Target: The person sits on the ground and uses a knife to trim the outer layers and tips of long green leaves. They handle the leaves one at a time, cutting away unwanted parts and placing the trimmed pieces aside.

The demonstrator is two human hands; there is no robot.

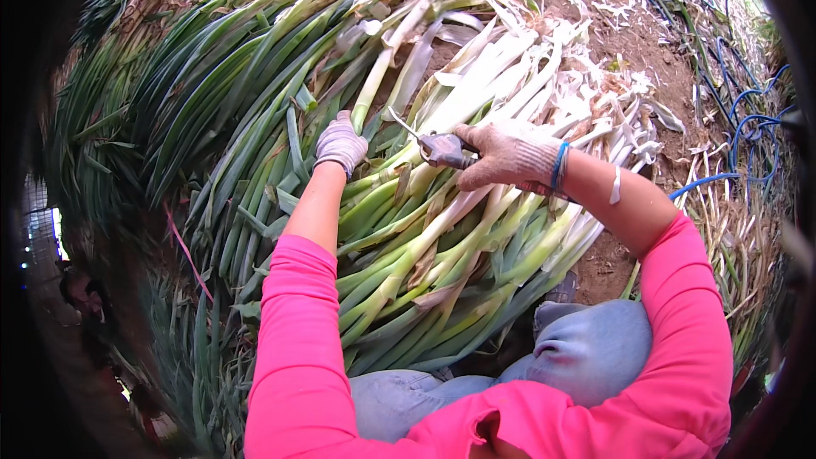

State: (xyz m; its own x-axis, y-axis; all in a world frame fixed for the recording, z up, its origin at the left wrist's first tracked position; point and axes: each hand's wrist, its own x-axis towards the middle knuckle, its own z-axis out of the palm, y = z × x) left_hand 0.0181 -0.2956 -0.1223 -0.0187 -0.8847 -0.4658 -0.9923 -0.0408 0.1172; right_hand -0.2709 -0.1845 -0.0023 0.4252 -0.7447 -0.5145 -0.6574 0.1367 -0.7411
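Observation:
My left hand (342, 146), in a pale knit glove, is closed round a long green onion (387, 55). Its white root end points up and away, over the heap. To the right, my gloved right hand (501, 155) grips an air blow gun (444, 150) with a grey body and a thin, bent metal nozzle. The nozzle tip lies close to the held stalk, apart from it. Below both hands spreads a pile of green onions (399, 246), white stems toward the upper right and green leaves toward the lower left.
More green onions (212, 76) are heaped at the left. Peeled skins (612, 89) and roots litter the brown soil (663, 68) at the right. A blue hose (705, 183) runs behind my right arm, beside blue coils (756, 132). My jeans-covered knees (586, 348) are close below the pile.

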